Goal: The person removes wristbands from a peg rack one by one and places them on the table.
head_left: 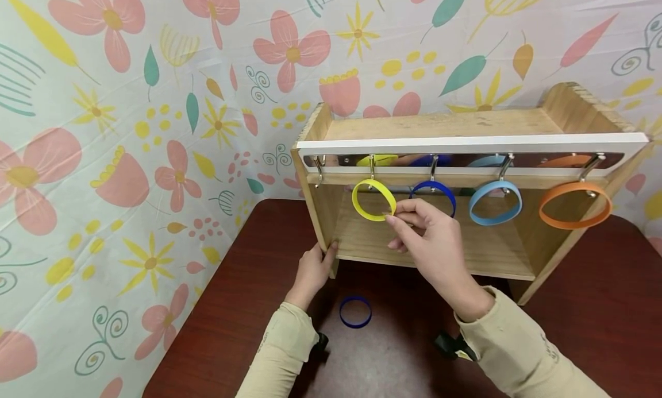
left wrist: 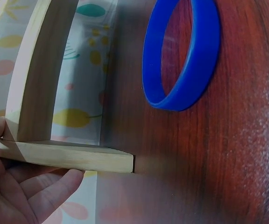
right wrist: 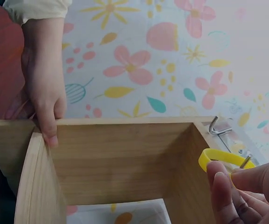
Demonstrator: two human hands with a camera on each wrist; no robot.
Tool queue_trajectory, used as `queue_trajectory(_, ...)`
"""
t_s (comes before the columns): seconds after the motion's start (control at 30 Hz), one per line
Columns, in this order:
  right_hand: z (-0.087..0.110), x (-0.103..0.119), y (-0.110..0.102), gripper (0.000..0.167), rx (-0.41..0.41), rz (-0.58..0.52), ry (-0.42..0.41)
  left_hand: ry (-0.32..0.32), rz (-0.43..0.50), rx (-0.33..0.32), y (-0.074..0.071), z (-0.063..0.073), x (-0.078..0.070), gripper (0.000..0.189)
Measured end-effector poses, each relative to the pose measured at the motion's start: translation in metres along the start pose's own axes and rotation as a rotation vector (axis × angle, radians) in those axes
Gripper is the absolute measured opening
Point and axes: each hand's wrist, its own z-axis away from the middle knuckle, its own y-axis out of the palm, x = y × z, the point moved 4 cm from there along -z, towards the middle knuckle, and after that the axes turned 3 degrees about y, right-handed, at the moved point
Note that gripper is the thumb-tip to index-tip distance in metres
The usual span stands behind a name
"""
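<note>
Head view has the right hand (head_left: 431, 243) pinching the yellow band (head_left: 374, 200) by its lower right edge, at a metal hook (head_left: 372, 167), where a light grip should avoid bending the loop. In the left wrist view, the left hand (left wrist: 17, 196) clasps the shelf (left wrist: 88, 158), a sensible brace against wobble; a blue band (left wrist: 202, 60) lies on the table (left wrist: 181, 158). From the right wrist view, metal shows at the yellow band, so easing along the hook seems safer than tugging sideways.
</note>
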Motion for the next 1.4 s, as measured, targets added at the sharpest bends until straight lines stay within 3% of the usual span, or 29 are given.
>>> queue_trajectory(0.63, 0.004, 0.004, -0.005, 0.014, -0.015, -0.100, 0.012, -0.006, -0.023, 0.001, 0.000, 0.000, 0.001, 0.036)
queue_trajectory(1.4, 0.011, 0.001, -0.005, 0.013, 0.011, -0.067, 0.002, -0.006, 0.000, -0.002, 0.001, 0.000, 0.001, 0.035)
